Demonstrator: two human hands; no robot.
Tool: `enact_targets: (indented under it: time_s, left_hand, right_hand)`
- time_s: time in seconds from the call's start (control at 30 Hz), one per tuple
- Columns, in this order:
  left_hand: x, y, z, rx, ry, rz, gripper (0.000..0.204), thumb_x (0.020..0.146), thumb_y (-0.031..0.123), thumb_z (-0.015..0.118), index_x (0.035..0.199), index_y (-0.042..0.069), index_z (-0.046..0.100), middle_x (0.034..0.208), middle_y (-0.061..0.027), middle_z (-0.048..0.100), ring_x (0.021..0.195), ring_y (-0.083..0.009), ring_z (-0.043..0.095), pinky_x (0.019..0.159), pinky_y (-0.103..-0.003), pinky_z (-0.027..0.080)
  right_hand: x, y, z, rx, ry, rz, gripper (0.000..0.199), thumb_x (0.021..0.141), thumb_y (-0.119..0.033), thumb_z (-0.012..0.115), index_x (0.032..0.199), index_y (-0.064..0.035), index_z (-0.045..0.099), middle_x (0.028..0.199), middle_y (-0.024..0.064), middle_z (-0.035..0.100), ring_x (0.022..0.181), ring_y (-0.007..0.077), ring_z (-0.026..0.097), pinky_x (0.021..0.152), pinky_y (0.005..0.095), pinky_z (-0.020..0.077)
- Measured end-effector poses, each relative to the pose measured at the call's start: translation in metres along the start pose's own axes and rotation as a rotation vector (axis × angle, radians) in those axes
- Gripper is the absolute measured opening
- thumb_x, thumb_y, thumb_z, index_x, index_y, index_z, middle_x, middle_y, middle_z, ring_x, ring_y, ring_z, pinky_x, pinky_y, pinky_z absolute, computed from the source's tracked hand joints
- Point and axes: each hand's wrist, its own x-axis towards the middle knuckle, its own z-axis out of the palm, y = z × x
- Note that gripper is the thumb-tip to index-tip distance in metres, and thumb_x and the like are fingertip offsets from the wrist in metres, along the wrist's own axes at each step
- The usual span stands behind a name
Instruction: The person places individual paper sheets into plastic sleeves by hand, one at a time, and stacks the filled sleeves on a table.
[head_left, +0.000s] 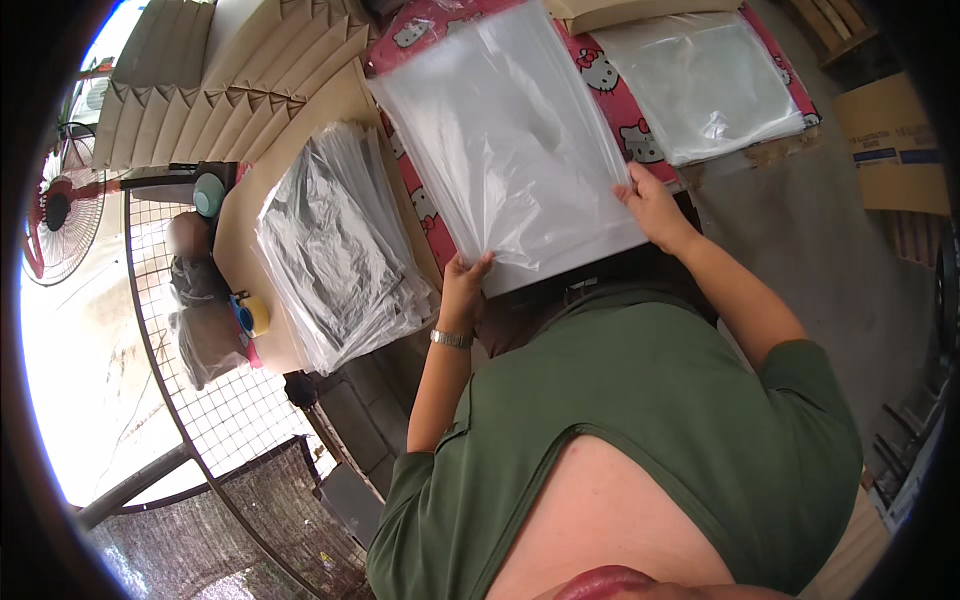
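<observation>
A large clear plastic bag (510, 140) lies slanted in front of me, creased and shiny near its close end. A flat white sheet (590, 252) shows at its near edge; whether it is inside the bag or under it, I cannot tell. My left hand (466, 288) pinches the near left corner, thumb on top. At the right edge, my right hand (655, 208) grips the bag, its thumb on top and the other fingers mostly hidden beneath. Under the bag spreads a pink cloth (597, 70) printed with cartoon cat faces.
Left of the bag lies a rumpled pile of clear plastic bags (335, 245) on brown board. Another clear plastic stack (705, 90) sits at right. Folded brown cardboard pieces (200, 125) stand far left, near a tape roll (255, 316) and a fan (62, 210). A carton (890, 140) stands far right.
</observation>
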Motion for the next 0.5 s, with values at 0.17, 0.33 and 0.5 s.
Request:
enact_targets:
  time_s: [0.17, 0.33, 0.5]
  left_hand:
    - [-0.053, -0.024, -0.008, -0.03, -0.021, -0.18, 0.03, 0.082, 0.005, 0.062, 0.109, 0.0, 0.051, 0.097, -0.0082, 0.061, 0.082, -0.0177, 0.061, 0.074, -0.032, 0.052]
    - [-0.093, -0.031, -0.016, -0.152, 0.015, -0.311, 0.024, 0.088, 0.015, 0.059, 0.102, -0.002, 0.051, 0.091, -0.0111, 0.062, 0.083, -0.0226, 0.063, 0.066, -0.037, 0.056]
    - [-0.108, -0.039, -0.015, -0.311, 0.209, -0.313, 0.02, 0.089, 0.019, 0.057, 0.09, -0.001, 0.053, 0.083, -0.0141, 0.063, 0.078, -0.0271, 0.066, 0.064, -0.036, 0.056]
  right_hand:
    - [-0.062, -0.018, -0.005, 0.032, -0.13, 0.312, 0.04, 0.083, -0.008, 0.061, 0.118, -0.0042, 0.044, 0.073, 0.0054, 0.054, 0.066, 0.0121, 0.049, 0.066, 0.0262, 0.0427]
    - [-0.091, -0.031, -0.028, 0.272, -0.257, 0.451, 0.056, 0.08, 0.001, 0.062, 0.13, -0.0057, 0.037, 0.08, 0.0061, 0.053, 0.073, 0.0106, 0.055, 0.064, 0.0232, 0.0471]
    - [-0.096, -0.029, -0.039, 0.264, -0.293, 0.443, 0.048, 0.081, 0.001, 0.06, 0.125, -0.0023, 0.041, 0.085, 0.0055, 0.052, 0.073, 0.0106, 0.057, 0.061, 0.0226, 0.048]
